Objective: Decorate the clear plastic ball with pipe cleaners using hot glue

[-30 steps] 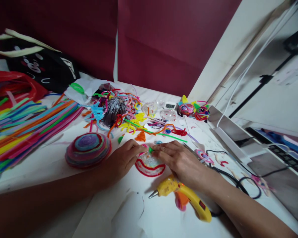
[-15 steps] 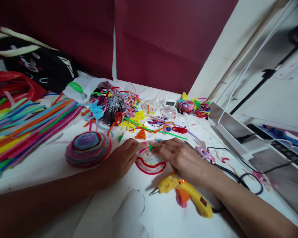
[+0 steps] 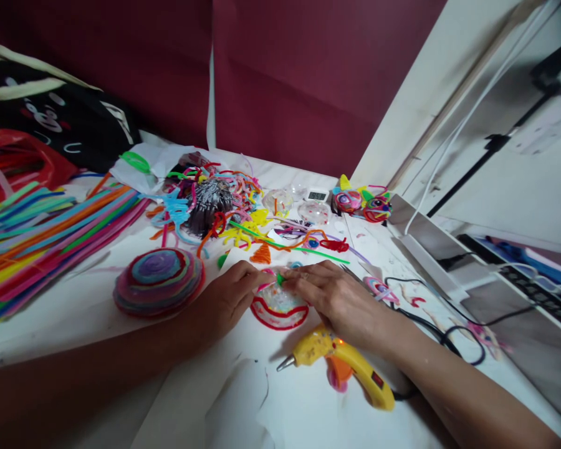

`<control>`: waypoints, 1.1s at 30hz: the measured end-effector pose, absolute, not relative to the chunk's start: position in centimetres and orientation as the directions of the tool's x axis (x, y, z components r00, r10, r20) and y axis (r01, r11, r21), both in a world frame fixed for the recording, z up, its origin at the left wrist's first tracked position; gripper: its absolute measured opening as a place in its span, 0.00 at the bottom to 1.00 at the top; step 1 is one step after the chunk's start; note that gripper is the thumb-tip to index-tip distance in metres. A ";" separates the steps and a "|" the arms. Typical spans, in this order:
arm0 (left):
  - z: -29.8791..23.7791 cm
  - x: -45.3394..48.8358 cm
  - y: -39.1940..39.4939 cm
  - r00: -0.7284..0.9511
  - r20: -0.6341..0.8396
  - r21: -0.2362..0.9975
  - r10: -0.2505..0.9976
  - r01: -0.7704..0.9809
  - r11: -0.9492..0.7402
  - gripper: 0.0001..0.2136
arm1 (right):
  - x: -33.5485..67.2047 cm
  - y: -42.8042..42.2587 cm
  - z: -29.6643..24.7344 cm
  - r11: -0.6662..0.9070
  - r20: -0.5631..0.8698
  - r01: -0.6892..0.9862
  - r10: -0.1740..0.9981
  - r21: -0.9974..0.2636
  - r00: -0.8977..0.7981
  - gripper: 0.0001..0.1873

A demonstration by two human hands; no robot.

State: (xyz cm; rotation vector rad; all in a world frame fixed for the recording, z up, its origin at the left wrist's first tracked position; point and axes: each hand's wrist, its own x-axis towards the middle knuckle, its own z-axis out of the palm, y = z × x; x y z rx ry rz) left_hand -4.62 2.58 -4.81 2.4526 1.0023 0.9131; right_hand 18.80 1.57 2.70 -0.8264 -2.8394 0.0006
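As I watch from afar, right of a striped, fuzzy multicoloured dome (image 3: 159, 282), the left hand (image 3: 237, 288) curls at a clear, rounded plastic piece edged in red fuzz (image 3: 279, 315) on white paper (image 3: 236, 365). I judge the step as pressing down a small bright-green piece (image 3: 280, 278); next calls for steady fingertips. The right hand (image 3: 339, 298) arches opposite, palm down, beyond a yellow glue gun (image 3: 343, 355). Whether either grips, I cannot tell.

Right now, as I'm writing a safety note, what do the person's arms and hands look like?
The left hand and right hand are bare, without gloves. The left forearm and right forearm show no sleeve, watch or bracelet. I cannot tell about rings.
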 end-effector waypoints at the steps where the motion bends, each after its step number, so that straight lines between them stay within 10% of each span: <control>1: -4.7 -4.6 2.6 0.547 0.426 0.520 0.720 0.503 -0.690 0.16 | 18.8 1.6 2.6 0.847 0.179 0.529 0.528 -0.048 -0.830 0.14; 33: -4.0 -4.3 2.2 0.563 0.373 0.554 0.738 0.503 -0.663 0.20 | 18.7 1.7 2.3 0.861 0.185 0.508 0.500 -0.001 -0.846 0.18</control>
